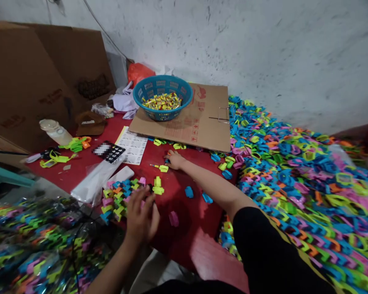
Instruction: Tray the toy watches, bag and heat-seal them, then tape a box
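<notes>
Okay, status. Your left hand (141, 216) is over the stack of interlocked plastic pieces (118, 200) at lower centre, fingers curled and blurred at the stack's right edge. Can't tell whether it's clenched on anything. Your right hand (174, 160) is at centre on the red table (187, 216), fingertips (168, 153) bunched at a small blue bit (167, 161). Can't tell if you're gripping it. Just left of those fingertips is a yellow piece (163, 168) with a thin stick (154, 165) poking out.

Loose yellow pieces (158, 185) sit just right of the stack. Blue pieces (189, 192) and a pink piece (173, 218) lie further right on the table. Upper centre, a blue plastic basket (162, 77) of small yellow-and-red items sits on a cardboard sheet (208, 118). A huge heap of multicoloured plastic pieces (294, 183) fills the right of the frame. Bagged pieces (33, 245) sit lower left. On the table's left side: printed sheet (133, 145), clear plastic bag (92, 183), black grid card (108, 152), bottle (55, 131), brown cap (90, 123). Cardboard panels (39, 77) lean at upper left against a white wall (233, 45).
</notes>
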{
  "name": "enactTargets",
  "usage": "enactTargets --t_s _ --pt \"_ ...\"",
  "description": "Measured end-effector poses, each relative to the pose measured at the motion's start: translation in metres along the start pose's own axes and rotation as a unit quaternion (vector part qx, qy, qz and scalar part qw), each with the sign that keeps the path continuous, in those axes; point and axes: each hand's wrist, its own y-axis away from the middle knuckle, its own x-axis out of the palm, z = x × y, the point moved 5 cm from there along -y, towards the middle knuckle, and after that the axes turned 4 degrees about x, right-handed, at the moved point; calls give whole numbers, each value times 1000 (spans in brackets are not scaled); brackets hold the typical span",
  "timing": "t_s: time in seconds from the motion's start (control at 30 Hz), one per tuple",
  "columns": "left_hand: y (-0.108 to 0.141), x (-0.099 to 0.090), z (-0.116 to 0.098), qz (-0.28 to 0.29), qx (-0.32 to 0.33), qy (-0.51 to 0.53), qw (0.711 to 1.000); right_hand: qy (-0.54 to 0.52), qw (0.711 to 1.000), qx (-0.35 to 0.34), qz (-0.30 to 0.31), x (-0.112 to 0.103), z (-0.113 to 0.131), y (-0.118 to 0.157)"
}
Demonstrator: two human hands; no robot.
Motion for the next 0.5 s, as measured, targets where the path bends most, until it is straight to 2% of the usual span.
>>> enactTargets --t_s 0.03,0.07,0.1,0.17,0.2,0.23,0.27,0.3,0.37,0.4,0.43,0.5 --pt "15 10 -22 1 51 51 997 8 1000 -22 17 2 0 8" --pt "30 24 -42 34 83 84 992 13 998 -42 38 3 0 15" --pt "44 38 -58 69 88 91 990 13 996 -64 64 0 -1 21" --pt "66 64 -73 137 45 51 988 1 987 -115 109 -20 0 24" --pt "74 74 -76 160 25 25 986 -11 984 -141 107 -39 1 19" --pt "80 82 -77 175 16 3 984 -29 984 -162 75 -66 2 9" --pt "85 88 -77 181 20 -15 983 -48 983 -174 12 -99 2 -7" --pt "88 91 -77 180 30 -32 983 -70 979 -174 -80 -137 2 -27" --pt "92 97 -74 172 44 -77 981 -92 946 -120 -287 -215 -2 -71" --pt "93 99 -72 161 49 -100 981 -84 934 -75 -340 -245 -3 -95" --pt "95 102 -70 148 53 -121 980 -69 933 -27 -353 -267 -4 -120" --pt "98 106 -68 128 64 -147 979 -32 947 36 -317 -289 -3 -168"
